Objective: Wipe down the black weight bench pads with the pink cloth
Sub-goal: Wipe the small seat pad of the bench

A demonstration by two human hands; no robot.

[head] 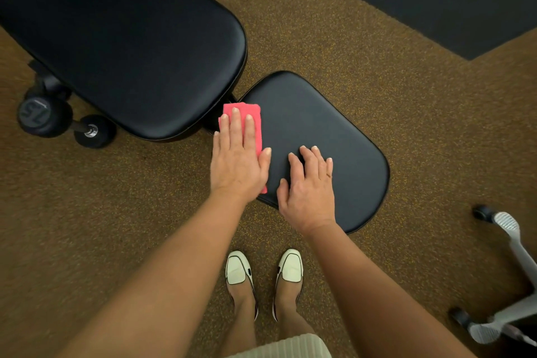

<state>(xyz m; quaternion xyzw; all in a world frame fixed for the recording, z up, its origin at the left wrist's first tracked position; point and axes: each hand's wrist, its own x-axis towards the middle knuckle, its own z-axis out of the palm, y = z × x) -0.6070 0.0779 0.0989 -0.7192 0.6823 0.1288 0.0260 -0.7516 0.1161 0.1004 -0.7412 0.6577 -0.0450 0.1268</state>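
Pink cloth (242, 122) and both hands rest on seat pad (334, 125)

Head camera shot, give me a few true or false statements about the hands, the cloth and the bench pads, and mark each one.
1. The left hand presses the pink cloth flat on the small seat pad. True.
2. The right hand grips a corner of the cloth. False: it rests bare on the seat pad, apart from the cloth.
3. The cloth lies at the seat pad's end nearest the long back pad. True.
4. A dumbbell sits on top of the back pad. False: it lies on the floor beside it.
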